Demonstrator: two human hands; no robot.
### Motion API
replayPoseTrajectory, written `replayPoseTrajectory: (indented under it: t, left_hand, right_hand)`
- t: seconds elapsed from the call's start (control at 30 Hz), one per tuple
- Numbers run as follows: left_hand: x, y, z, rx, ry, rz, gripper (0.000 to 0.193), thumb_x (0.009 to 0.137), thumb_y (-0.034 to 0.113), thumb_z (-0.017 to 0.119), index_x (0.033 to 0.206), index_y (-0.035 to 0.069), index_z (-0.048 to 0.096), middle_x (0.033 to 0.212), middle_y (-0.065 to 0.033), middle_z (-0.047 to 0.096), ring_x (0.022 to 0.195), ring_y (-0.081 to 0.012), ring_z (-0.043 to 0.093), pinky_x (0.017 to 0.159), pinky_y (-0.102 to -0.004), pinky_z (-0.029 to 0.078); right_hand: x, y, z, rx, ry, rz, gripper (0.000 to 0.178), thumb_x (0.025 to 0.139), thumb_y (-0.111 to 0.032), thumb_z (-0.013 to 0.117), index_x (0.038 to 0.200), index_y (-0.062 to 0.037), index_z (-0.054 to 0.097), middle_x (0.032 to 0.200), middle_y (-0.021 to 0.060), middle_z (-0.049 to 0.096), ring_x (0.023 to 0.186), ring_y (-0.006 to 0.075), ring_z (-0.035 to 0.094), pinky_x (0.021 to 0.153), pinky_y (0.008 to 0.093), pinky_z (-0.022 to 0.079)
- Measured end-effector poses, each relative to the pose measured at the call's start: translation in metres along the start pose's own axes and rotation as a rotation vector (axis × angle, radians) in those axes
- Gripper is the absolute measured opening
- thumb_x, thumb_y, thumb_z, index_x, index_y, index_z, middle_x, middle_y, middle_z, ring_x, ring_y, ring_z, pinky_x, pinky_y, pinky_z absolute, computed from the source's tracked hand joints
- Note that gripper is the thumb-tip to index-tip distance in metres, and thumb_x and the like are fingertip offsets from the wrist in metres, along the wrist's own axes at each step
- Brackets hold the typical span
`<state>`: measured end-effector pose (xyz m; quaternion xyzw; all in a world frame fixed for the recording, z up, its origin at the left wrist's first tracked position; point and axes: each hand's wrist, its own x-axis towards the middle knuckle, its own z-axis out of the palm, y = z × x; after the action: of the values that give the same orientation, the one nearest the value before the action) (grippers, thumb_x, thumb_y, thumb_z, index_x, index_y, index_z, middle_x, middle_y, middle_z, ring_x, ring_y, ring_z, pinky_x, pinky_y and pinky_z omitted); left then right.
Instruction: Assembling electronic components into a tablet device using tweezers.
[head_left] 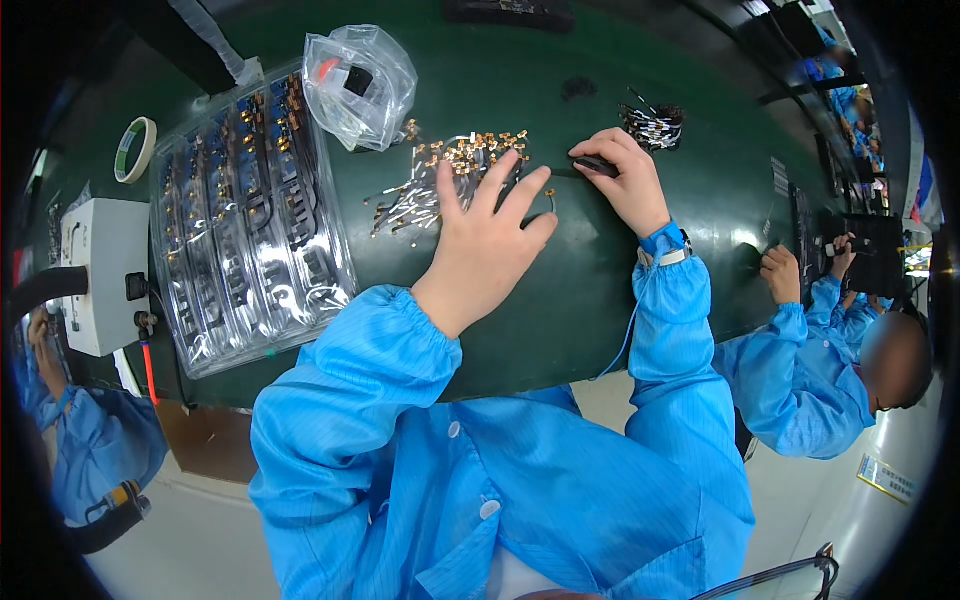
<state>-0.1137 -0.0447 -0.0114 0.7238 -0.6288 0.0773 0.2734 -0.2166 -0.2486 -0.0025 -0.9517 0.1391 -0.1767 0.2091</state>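
My left hand [492, 240] lies with its fingers spread over a loose pile of small flex cables [410, 203] with gold and silver ends. Its fingertips touch the pile, and some pieces are hidden under them. To its right, my right hand [630, 180] pinches a small, dark, flat piece [596, 166] close to the table; its exact kind is too small to tell. One single cable piece [551, 198] lies near my left fingertips. Beyond my right hand sits a bundled heap of similar black and silver parts [653, 127].
A clear compartment tray [345, 262] with rows of dark parts lies left on the green table [560, 330]. Nearby are a clear plastic bag [385, 105], a tape roll [135, 150] and a white box [108, 250]. A co-worker's hand [781, 275] is at the right. A blue cord [630, 325] hangs from my right wrist.
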Motion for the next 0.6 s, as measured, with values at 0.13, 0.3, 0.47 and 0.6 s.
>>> replayPoseTrajectory:
  t: [0.13, 0.3, 0.47, 0.6]
  left_hand:
    - [-0.002, 0.002, 0.005, 0.017, 0.016, -0.026, 0.022, 0.077, 0.016, 0.056, 0.096, 0.018, 0.067, 0.125, -0.0055, 0.05, 0.125, -0.0308, 0.038, 0.095, -0.0702, 0.02]
    - [-0.003, 0.0, 0.008, 0.079, -0.025, -0.065, 0.038, 0.073, 0.011, 0.063, 0.107, 0.026, 0.062, 0.129, -0.0022, 0.047, 0.126, -0.0288, 0.037, 0.095, -0.0696, 0.018]
    - [-0.003, 0.0, 0.007, 0.052, -0.022, -0.048, 0.04, 0.073, 0.009, 0.061, 0.108, 0.027, 0.062, 0.128, -0.003, 0.047, 0.125, -0.0291, 0.038, 0.095, -0.0696, 0.018]
    - [-0.002, 0.003, 0.007, -0.009, 0.012, -0.065, 0.034, 0.074, 0.018, 0.066, 0.107, 0.027, 0.063, 0.129, -0.0033, 0.046, 0.126, -0.0297, 0.037, 0.095, -0.0697, 0.017]
  right_hand:
    - [-0.002, 0.003, 0.0, 0.078, -0.014, 0.055, 0.021, 0.075, 0.001, 0.067, 0.096, -0.0041, 0.064, 0.089, 0.0048, 0.057, 0.081, 0.0147, 0.058, 0.07, 0.0256, 0.047]
    - [-0.005, -0.008, -0.003, 0.147, 0.016, 0.232, 0.021, 0.075, 0.003, 0.067, 0.094, -0.0041, 0.064, 0.086, 0.0036, 0.056, 0.077, 0.0126, 0.056, 0.067, 0.0239, 0.046]
    - [-0.004, -0.004, 0.002, 0.123, 0.014, 0.122, 0.019, 0.074, 0.002, 0.068, 0.092, -0.0038, 0.064, 0.084, 0.004, 0.056, 0.074, 0.0131, 0.057, 0.065, 0.024, 0.047]
    - [-0.004, -0.005, 0.003, 0.087, 0.006, 0.14, 0.019, 0.074, -0.009, 0.067, 0.093, -0.0067, 0.064, 0.09, 0.0084, 0.061, 0.082, 0.0251, 0.061, 0.071, 0.0324, 0.049]
